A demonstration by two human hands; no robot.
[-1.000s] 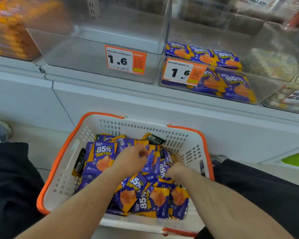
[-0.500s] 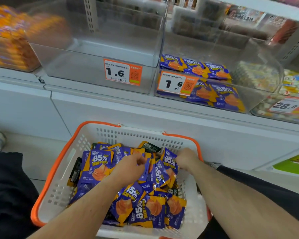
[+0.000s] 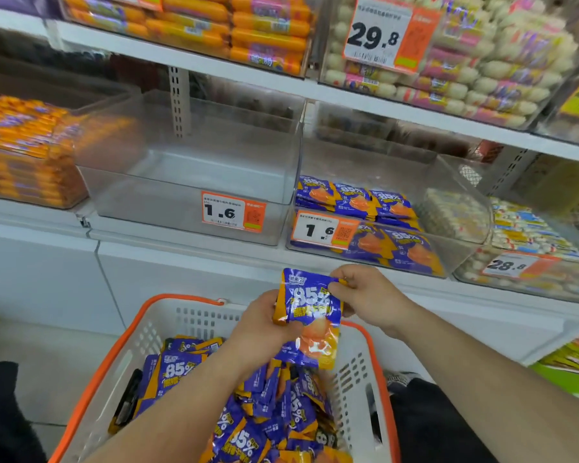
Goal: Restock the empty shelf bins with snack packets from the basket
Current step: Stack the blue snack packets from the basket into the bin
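Above a white basket [image 3: 168,332] of snack packets [image 3: 178,372] at six o'clock, the left hand [image 3: 261,324] grips a packet stack [image 3: 310,315] that the right hand [image 3: 365,295] pinches at its top corner; loosely held, packets could slip before reaching the empty bin [image 3: 188,168] at eleven o'clock.

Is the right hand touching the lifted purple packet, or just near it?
Touching. The head view shows the right hand pinching the top right corner of the lifted purple packet, with the left hand holding its left edge above the basket.
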